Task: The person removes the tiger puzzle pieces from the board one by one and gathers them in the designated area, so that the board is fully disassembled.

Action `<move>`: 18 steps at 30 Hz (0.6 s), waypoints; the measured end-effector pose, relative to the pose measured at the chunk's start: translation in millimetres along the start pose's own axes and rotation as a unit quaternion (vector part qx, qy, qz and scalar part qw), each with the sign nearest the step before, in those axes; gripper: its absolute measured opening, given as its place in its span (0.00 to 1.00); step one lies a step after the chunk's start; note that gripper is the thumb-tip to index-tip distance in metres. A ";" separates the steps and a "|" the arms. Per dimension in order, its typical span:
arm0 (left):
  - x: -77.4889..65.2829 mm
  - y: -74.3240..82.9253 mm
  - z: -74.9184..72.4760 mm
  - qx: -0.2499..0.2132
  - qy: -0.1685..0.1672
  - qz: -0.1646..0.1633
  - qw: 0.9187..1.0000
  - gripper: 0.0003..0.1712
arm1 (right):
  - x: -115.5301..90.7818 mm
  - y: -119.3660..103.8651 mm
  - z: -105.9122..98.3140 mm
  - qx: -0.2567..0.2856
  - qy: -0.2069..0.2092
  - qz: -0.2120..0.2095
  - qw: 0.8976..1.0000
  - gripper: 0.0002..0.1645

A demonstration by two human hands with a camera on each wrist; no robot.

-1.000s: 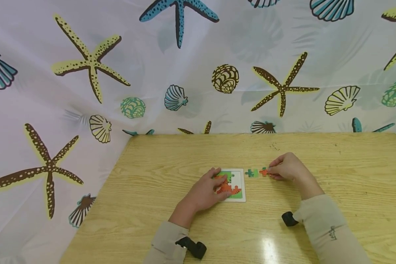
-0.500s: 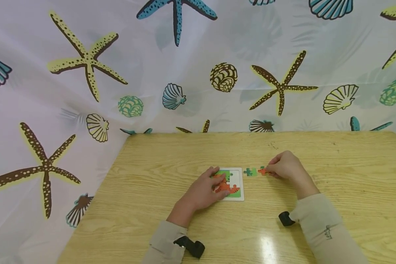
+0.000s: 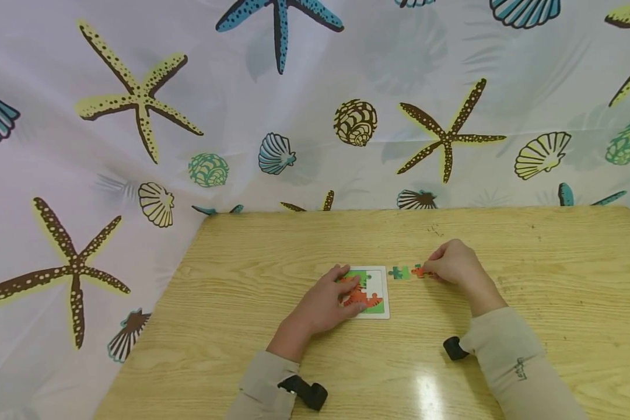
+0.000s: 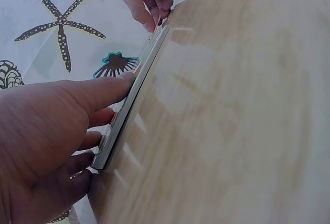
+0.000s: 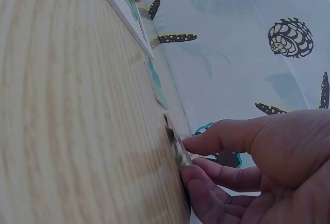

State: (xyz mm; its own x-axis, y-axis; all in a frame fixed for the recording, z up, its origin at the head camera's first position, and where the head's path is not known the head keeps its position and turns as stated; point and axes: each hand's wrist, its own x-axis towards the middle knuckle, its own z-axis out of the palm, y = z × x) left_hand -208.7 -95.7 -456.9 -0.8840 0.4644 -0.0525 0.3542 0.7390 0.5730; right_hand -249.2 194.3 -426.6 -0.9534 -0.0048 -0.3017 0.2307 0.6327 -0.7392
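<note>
A small jigsaw puzzle tray (image 3: 386,297) with a white rim lies flat on the table in the head view. It holds several joined orange and green pieces, with a bare white area at its upper right. My left hand (image 3: 322,300) rests on its left side, fingers spread and thumb near the front edge. To the right, my right hand (image 3: 455,265) pinches an orange puzzle piece (image 3: 417,271) between thumb and fingers, partly covering it. The right wrist view shows this piece (image 5: 178,146) on edge from the side, close over the tabletop.
A loose green puzzle piece (image 3: 399,273) lies between the tray and the orange piece. The wooden table (image 3: 273,245) ends at a white curtain (image 3: 315,116) printed with starfish and shells. Both sleeves carry black wrist mounts.
The head view has shifted slightly. My right fingers have closed in a little more on the orange piece; the left hand stays on the tray.
</note>
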 end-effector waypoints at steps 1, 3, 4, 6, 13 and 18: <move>-0.1 0.2 0.0 0.001 0.000 0.000 1.000 0.36 | 0.1 0.2 0.0 0.000 0.000 -0.001 1.000 0.11; -0.1 0.3 -0.1 0.002 -0.001 0.000 1.000 0.36 | 0.2 0.5 -0.1 -0.003 0.002 -0.005 1.000 0.10; -0.2 0.2 0.0 0.004 -0.002 -0.001 1.000 0.36 | 0.1 0.6 -0.1 -0.006 0.003 -0.007 1.000 0.10; -0.1 -0.3 0.8 0.007 -0.003 -0.003 1.000 0.36 | -0.3 0.4 -0.3 -0.010 0.003 -0.009 1.000 0.10; 0.3 0.8 0.9 0.011 0.002 -0.004 1.000 0.36 | -0.7 0.1 -1.5 -0.025 0.010 -0.011 1.000 0.11; 0.2 1.3 0.6 0.010 0.003 -0.004 1.000 0.36 | -0.6 0.6 -1.0 -0.039 0.012 -0.010 0.999 0.10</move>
State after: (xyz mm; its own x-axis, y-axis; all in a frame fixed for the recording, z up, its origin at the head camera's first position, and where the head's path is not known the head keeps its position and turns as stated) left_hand -208.2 -94.3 -456.7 -0.8885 0.4560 -0.0520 0.3537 0.7526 0.5553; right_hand -248.7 195.4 -426.2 -0.9623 0.0011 -0.2719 0.1974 0.6904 -0.6959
